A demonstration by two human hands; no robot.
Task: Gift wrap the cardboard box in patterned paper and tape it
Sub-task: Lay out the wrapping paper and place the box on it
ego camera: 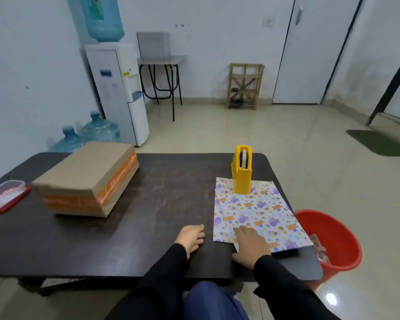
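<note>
A cardboard box (86,179) with orange tape bands lies flat on the left half of the dark table (162,204). Folded patterned paper (259,211) with purple and orange figures lies on the right half. A yellow tape dispenser (242,169) stands upright on the paper's far edge. My right hand (249,245) rests flat on the paper's near edge, fingers straight. My left hand (191,236) lies on the bare table just left of the paper, fingers loosely bent, holding nothing.
A clear container with a red lid (4,195) sits at the table's left edge. A red bucket (333,241) stands on the floor by the table's right corner. Water bottles (88,135) and a dispenser (120,93) stand behind the box.
</note>
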